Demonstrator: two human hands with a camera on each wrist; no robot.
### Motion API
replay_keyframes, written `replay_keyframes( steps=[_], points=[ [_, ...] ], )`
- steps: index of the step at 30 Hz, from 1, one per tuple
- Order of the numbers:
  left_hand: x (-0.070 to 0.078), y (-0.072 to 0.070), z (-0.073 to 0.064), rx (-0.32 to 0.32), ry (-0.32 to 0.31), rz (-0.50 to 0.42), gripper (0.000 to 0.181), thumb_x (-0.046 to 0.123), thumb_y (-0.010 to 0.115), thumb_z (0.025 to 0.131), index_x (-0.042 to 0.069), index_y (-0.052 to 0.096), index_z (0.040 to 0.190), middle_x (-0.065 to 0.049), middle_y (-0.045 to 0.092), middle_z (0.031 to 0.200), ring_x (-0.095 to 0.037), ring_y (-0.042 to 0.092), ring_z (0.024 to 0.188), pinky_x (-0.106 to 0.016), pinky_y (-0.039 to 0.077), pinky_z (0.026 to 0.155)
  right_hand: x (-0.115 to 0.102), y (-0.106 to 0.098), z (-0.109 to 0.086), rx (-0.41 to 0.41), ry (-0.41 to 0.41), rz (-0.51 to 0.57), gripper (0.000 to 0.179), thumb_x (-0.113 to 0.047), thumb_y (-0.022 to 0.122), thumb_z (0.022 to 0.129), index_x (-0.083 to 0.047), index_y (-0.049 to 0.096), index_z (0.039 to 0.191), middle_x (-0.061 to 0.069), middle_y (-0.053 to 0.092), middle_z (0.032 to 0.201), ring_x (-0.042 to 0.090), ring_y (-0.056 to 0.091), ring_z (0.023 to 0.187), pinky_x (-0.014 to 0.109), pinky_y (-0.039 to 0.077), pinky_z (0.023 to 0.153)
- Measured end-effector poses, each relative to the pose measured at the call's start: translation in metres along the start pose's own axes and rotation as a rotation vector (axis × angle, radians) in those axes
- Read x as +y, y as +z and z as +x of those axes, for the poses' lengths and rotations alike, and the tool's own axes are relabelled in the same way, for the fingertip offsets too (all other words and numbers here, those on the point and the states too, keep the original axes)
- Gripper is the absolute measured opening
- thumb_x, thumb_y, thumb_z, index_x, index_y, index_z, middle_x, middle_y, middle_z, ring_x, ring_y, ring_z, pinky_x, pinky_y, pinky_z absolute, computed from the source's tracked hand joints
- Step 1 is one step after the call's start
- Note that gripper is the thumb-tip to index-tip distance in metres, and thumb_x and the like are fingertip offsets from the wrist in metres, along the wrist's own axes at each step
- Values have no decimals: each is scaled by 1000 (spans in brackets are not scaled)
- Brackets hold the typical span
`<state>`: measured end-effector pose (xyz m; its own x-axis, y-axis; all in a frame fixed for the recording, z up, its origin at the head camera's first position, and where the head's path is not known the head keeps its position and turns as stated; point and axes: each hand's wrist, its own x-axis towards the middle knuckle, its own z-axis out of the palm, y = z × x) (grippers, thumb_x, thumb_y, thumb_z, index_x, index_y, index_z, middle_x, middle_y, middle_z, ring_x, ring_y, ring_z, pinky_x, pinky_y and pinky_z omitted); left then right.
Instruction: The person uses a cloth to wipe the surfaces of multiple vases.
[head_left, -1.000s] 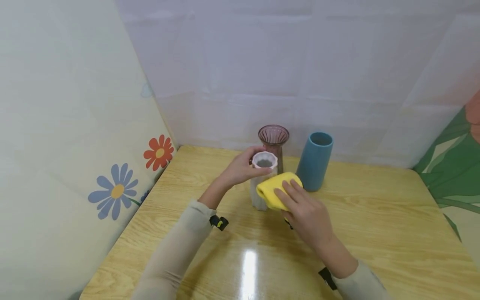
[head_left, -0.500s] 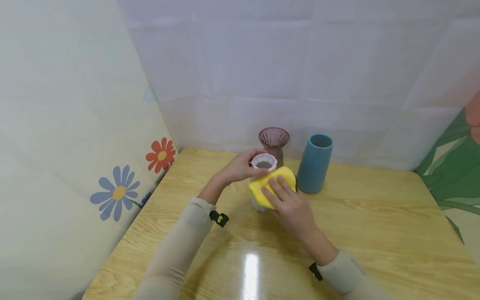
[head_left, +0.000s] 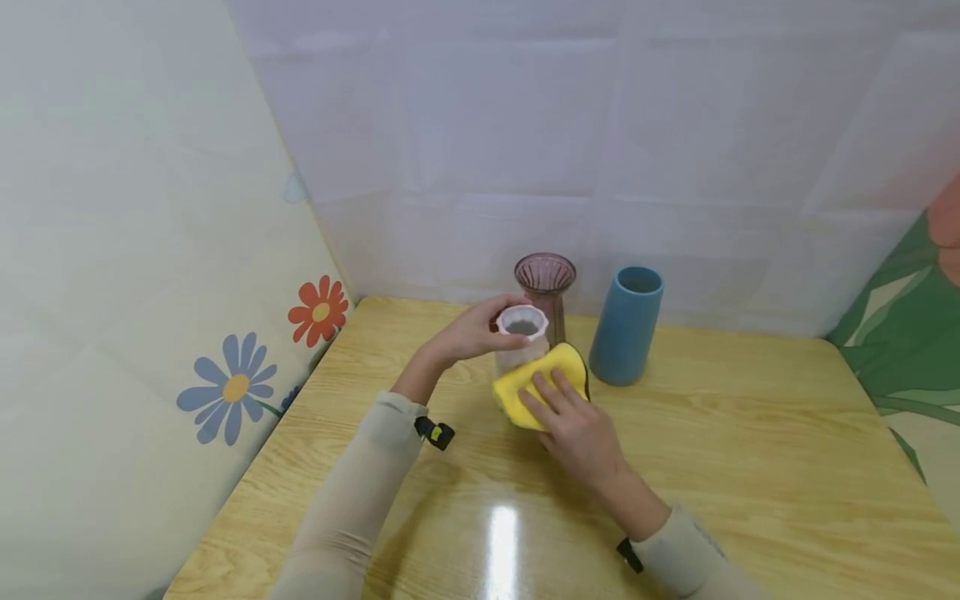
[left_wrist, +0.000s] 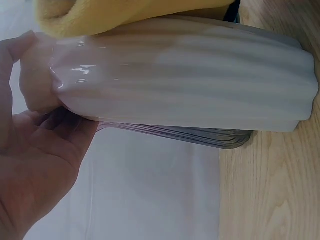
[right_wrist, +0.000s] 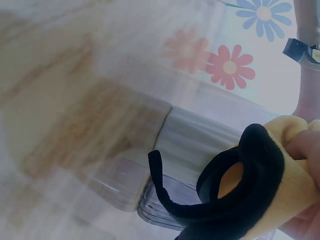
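In the head view my left hand (head_left: 472, 332) grips a white fluted vase (head_left: 516, 358) by its neck, thumb at the front of the rim. The left wrist view shows the vase (left_wrist: 200, 80) with its glossy ribbed side and its base on the table. My right hand (head_left: 588, 437) holds a folded yellow cloth (head_left: 558, 357) against the vase's front right side, fingers spread over it. Black edging (right_wrist: 265, 185) on the cloth shows in the right wrist view. The cloth hides part of the vase's lower body in the head view.
A purple-pink glass vase (head_left: 553, 317) with a flared rim stands right behind the white one. To its right is a tall blue vase (head_left: 627, 333). The wooden table (head_left: 750, 433) meets a pale wall covering (head_left: 720, 167) at the back.
My right hand has moved left, bringing the cloth across the vase's front; over the last half second the cloth slid down a little. My left hand stays at the neck.
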<state>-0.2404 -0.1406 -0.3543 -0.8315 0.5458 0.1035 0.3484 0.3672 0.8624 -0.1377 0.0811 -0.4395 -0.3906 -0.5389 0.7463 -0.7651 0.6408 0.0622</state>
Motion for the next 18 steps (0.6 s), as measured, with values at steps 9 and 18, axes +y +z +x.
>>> replay_keyframes(
  steps=[9,18],
  points=[
    [-1,-2,0,-20,11,-23,58,16,74,92,7,49,144,-10,61,126,-23,59,113,-36,52,94,-4,4,-8,-70,-2,-3,62,-16,95,66,-13,72,124,15,69,128,41,66,114,41,62,63],
    [-3,-4,-1,-40,13,-37,61,16,74,93,9,47,148,-10,59,128,-24,58,115,-36,53,91,-9,6,-13,-173,37,18,58,-19,93,71,-15,72,125,14,68,130,41,65,116,46,62,66]
  ],
)
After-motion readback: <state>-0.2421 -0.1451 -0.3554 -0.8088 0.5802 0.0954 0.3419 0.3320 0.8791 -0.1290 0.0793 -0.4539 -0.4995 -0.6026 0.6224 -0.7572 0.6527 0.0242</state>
